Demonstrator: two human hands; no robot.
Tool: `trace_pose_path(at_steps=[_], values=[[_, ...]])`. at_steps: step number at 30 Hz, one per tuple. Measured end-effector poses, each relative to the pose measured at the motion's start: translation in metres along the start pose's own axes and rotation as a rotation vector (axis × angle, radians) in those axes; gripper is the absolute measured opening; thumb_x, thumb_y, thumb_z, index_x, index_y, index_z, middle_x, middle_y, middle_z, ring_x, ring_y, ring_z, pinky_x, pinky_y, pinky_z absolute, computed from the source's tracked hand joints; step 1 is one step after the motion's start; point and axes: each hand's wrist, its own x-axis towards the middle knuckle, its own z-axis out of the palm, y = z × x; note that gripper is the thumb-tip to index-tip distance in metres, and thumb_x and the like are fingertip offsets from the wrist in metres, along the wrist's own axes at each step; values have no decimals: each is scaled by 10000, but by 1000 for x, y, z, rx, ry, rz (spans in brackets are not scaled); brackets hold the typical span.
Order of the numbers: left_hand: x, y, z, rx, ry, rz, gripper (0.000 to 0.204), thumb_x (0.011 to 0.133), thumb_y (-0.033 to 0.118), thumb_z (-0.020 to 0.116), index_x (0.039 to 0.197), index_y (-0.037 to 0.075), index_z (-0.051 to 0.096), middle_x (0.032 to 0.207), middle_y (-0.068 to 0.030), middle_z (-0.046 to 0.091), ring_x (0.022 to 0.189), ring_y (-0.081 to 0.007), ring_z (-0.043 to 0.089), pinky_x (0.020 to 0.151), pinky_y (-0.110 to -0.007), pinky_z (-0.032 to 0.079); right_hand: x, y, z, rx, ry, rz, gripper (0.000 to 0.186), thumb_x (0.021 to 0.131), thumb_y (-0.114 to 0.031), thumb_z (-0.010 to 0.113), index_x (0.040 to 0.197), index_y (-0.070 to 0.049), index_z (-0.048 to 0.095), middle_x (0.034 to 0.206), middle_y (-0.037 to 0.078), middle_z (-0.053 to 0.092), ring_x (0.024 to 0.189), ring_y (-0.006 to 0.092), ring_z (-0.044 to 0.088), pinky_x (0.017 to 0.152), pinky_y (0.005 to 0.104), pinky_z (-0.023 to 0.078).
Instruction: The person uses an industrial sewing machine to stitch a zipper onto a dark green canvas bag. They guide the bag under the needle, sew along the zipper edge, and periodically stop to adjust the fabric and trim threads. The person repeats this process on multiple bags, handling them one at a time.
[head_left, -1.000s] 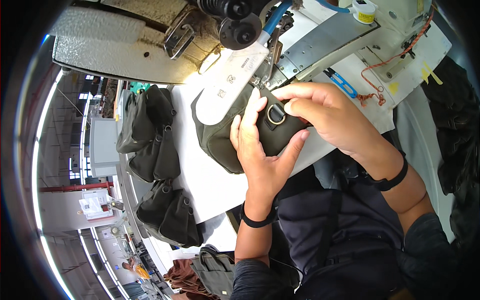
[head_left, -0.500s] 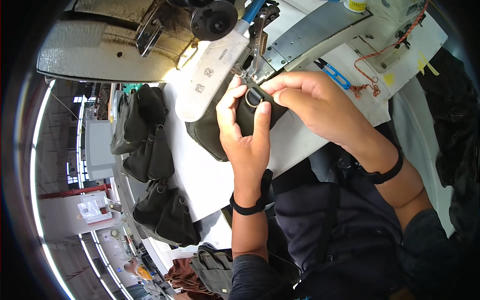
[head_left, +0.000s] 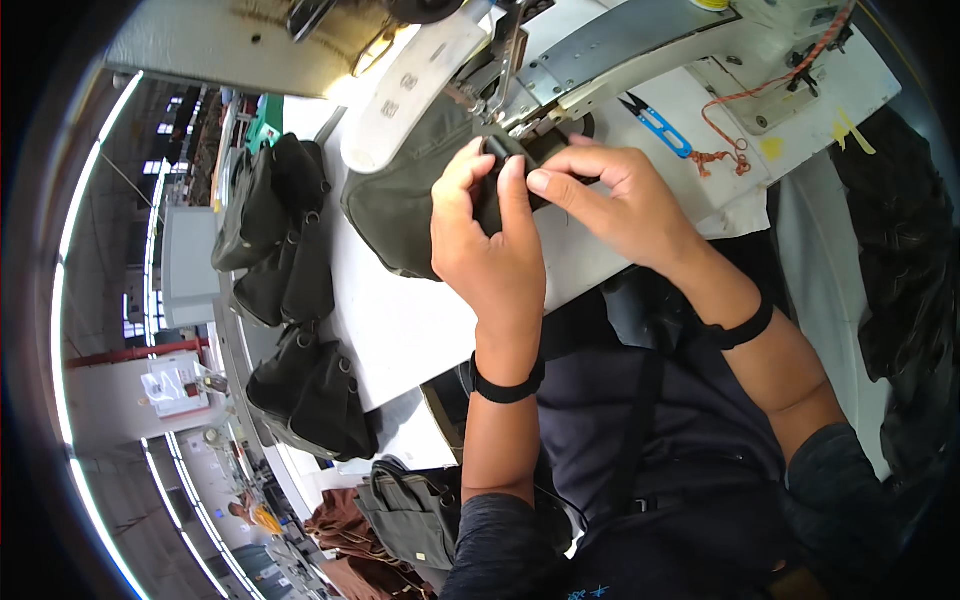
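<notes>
A dark olive fabric bag [head_left: 395, 215] lies on the white table, its upper end beside the needle and presser foot of a sewing machine [head_left: 478, 108]. My left hand [head_left: 490, 255] is closed on the bag's edge, thumb and fingers gripping a small dark tab. To its right, my right hand [head_left: 630, 205] pinches the dark fabric between thumb and forefinger, close to the left thumb. Both hands are just below the machine's needle. The fingers cover most of the gripped part, and a metal ring there does not show clearly.
Several dark olive bags [head_left: 290, 280] lie along the table's left side. Blue thread snips [head_left: 660, 128] with an orange cord rest right of the hands. The machine's pale bed [head_left: 620, 65] crosses above. A handled bag [head_left: 410, 515] and brown material [head_left: 345, 525] sit lower left.
The bag's held end has turned, so the metal ring that faced up is no longer plain to see. My right thumb has come nearer the left thumb. The whole view has shifted slightly.
</notes>
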Motion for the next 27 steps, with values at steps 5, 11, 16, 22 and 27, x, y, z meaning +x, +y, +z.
trace_pose_path(at_steps=[5,11,16,22,27], values=[[9,16,-7,-294,-70,-295,88,1007,57,719,1025,-8,663,1067,-90,742,884,-68,651,789,-212,528,-6,-20,2,95,56,122,240,1020,-165,691,930,56,713,788,-16,647,754,44,526,703,240,448],[14,6,-5,-453,-99,-367,121,1007,32,705,1073,-37,630,1293,-214,671,1011,-133,685,896,-268,566,4,-22,5,62,95,99,226,1005,-145,700,931,68,713,765,-34,626,750,31,514,648,241,431],[14,6,-6,-461,-94,-364,131,1019,43,687,1101,-37,623,1313,-231,655,1075,-151,679,949,-285,554,10,-24,6,24,78,117,210,988,-127,701,929,74,714,771,-22,656,753,34,535,657,243,449],[21,-5,2,-485,-73,-365,163,1029,51,670,1137,-64,628,1315,-216,664,1084,-163,683,970,-295,549,23,-22,6,-11,88,99,215,987,-120,687,910,79,715,780,-25,670,753,40,542,672,238,456],[37,-13,3,-444,-94,-339,121,1036,42,656,1121,-43,638,1104,-113,707,1020,-123,669,927,-262,530,34,-24,5,-97,92,154,269,1009,-155,671,838,51,702,663,-77,529,644,22,426,557,255,355]])
